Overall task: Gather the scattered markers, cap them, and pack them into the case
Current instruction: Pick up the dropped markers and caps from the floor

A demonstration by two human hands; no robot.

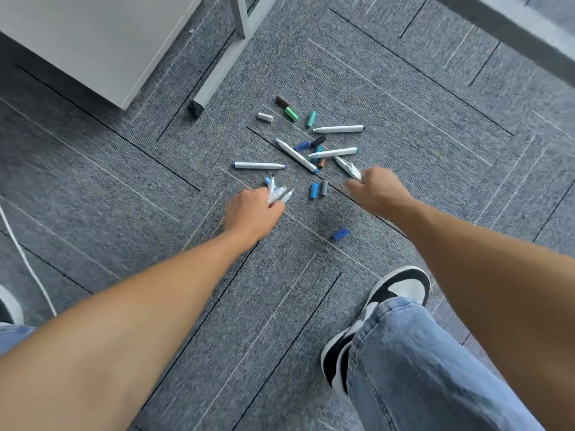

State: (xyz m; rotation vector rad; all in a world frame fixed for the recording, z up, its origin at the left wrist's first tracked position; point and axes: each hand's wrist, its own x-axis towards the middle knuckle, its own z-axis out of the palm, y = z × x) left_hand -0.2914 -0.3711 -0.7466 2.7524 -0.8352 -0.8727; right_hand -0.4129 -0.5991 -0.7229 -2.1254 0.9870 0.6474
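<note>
White uncapped markers lie scattered on the grey carpet, among them one pointing right [259,165], a diagonal one [296,155] and two further back [338,129] [334,152]. Loose caps lie around them: green [291,114], teal [311,118], white [265,117], brown [282,101], blue [314,190], grey [324,187] and a dark blue cap [340,234] nearer me. My left hand [252,214] grips a bundle of several markers [278,193], tips pointing away. My right hand [378,189] holds white markers [350,168] at its fingertips. No case is in view.
A white cabinet [93,42] stands at the back left, with a desk leg and its black foot [195,108] beside the pile. A white cable [28,259] runs along the left. My black-and-white shoe [382,306] and jeans leg [435,368] are at the lower right.
</note>
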